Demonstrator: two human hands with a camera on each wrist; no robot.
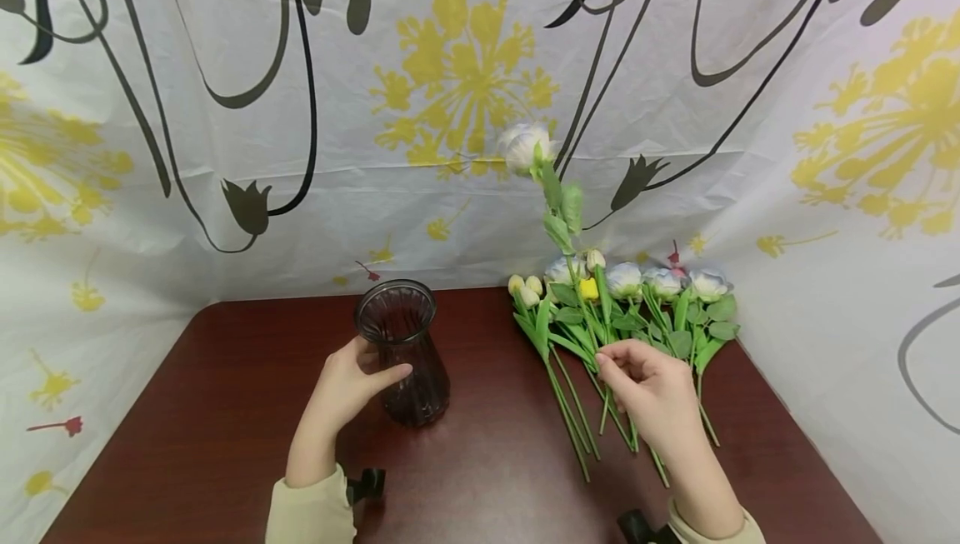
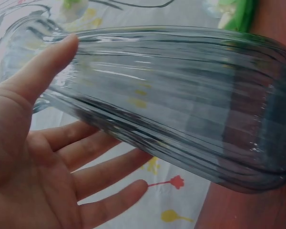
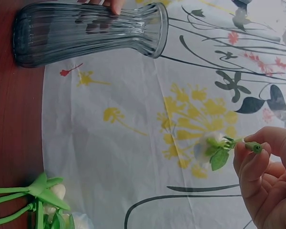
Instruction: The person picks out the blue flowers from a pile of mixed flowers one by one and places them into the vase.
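Note:
My left hand holds a dark, ribbed glass vase around its narrow part, thumb on the near side and fingers behind it. Upright on the table, the vase shows its wide, flared mouth; in the left wrist view the thumb lies across the glass. Between thumb and fingertips my right hand pinches the green stem of a white flower. That flower stands raised above the other flowers, its bloom up and leaning left. The stem's cut end faces the right wrist camera.
Several more artificial flowers lie on the table right of the vase, including blue-white blooms, pale tulips and a yellow one, stems toward me. The brown table meets a patterned cloth at the back and sides.

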